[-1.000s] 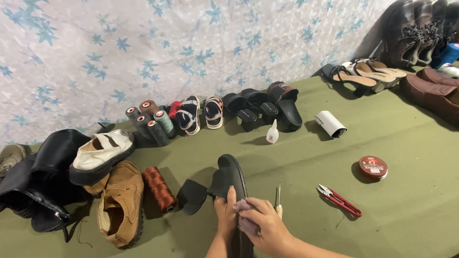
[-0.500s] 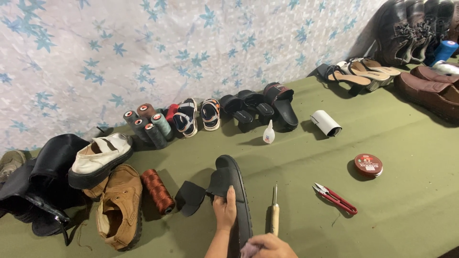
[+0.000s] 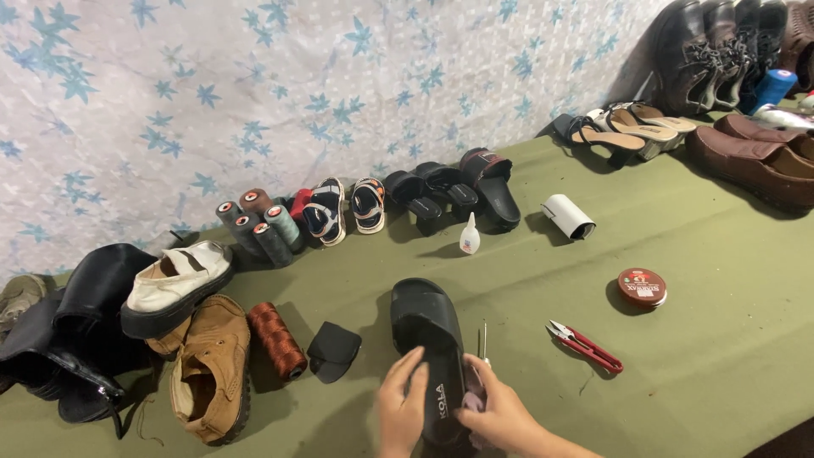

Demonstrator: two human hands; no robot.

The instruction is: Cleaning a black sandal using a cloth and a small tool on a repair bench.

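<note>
A black slide sandal [image 3: 428, 335] lies lengthwise on the olive-green worktop [image 3: 721, 356], toe pointing away from the person, close to the near edge where both hands can reach it. The left hand [image 3: 400, 409] lies with open fingers along the sandal's left side, apparently steadying it flat against the cloth. The right hand [image 3: 502, 414] curls in at the heel end, fingers closed on a small pale thing pressed to the sole; whether that is cloth or a patch cannot be told. A thin awl [image 3: 484, 339] lies just beside the sandal's right edge, within easy reach of the right hand, and red thread snips [image 3: 585, 346] lie a little further right. A round red tin [image 3: 642, 287] sits apart beyond them.

To the left of the sandal lie a black scrap of material [image 3: 333, 350] and a rust-coloured spool of thread [image 3: 276, 339], near a tan leather shoe [image 3: 212, 369] that rests against a white and black shoe [image 3: 174, 287] and a black boot [image 3: 80, 331]. Further back, a small glue bottle [image 3: 469, 235] stands upright and a white roll [image 3: 569, 217] lies on its side, both kept out of the working area. Along the patterned wall, cones of thread [image 3: 254, 227], a pair of small striped sandals [image 3: 343, 208] and black slides [image 3: 458, 191] stand in a row, seemingly lined up as waiting work. More footwear, including heeled sandals [image 3: 623, 127] and brown loafers [image 3: 755, 161], crowds the far right corner.
</note>
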